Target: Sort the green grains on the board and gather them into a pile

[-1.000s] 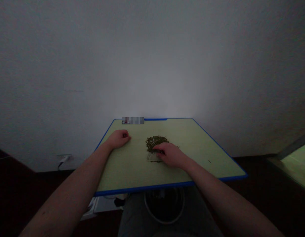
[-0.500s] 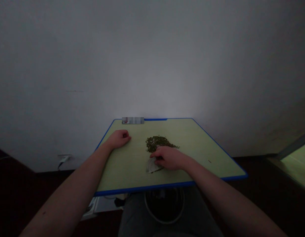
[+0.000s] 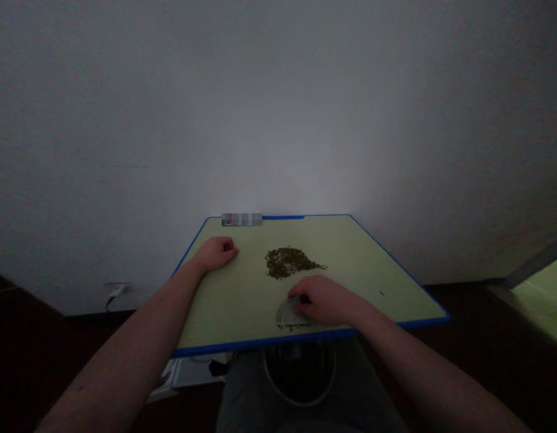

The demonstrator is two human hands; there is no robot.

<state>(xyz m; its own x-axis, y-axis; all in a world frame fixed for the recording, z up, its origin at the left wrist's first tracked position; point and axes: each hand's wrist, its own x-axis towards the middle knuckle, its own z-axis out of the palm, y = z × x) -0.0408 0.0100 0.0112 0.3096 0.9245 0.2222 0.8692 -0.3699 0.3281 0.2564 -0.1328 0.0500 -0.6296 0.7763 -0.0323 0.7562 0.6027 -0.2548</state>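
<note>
The right hand (image 3: 325, 300) has drawn back from the heap toward the near edge of the worktop (image 3: 233, 313), taking a curved clear plastic piece (image 3: 287, 313) with it. Its fingers curl over the piece, grasping it, and a few seeds (image 3: 292, 326) lie along the piece's lower rim. The main heap of small dark green seeds (image 3: 287, 263) sits just beyond, near the middle of the worktop, thinning to a tail on its right. The left hand (image 3: 215, 252) rests on the worktop's left side in a loose fist, holding nothing. A pixelated object (image 3: 241, 220) lies along the far edge.
</note>
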